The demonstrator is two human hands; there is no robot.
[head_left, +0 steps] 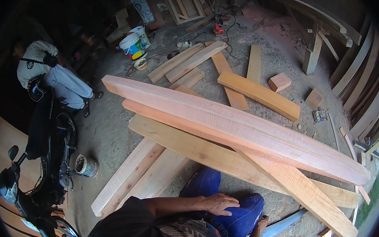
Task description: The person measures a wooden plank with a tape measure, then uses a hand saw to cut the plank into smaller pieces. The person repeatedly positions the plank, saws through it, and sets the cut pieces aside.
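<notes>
My left hand point(220, 204) lies flat on my knee, fingers spread over the blue trousers point(245, 210), holding nothing. Lower down, beside that knee, my right hand point(259, 227) is closed around the handle end of a handsaw; its fingers are partly hidden. The saw blade point(284, 225) points away to the right, low above the floor. In front of me a long, thick pinkish beam point(225, 115) lies slantwise across other timber. Under it are a second reddish beam point(176, 119), a yellowish plank point(192, 151) and a pale board point(299, 188) reaching toward the lower right.
A motorbike point(46, 161) stands at the left, with a person point(45, 69) beside it. Paint buckets point(131, 46) and a red power tool point(218, 29) are farther back. An orange-brown plank point(259, 95) and wood blocks point(279, 82) lie beyond the beam. Boards point(365, 64) lean at the right.
</notes>
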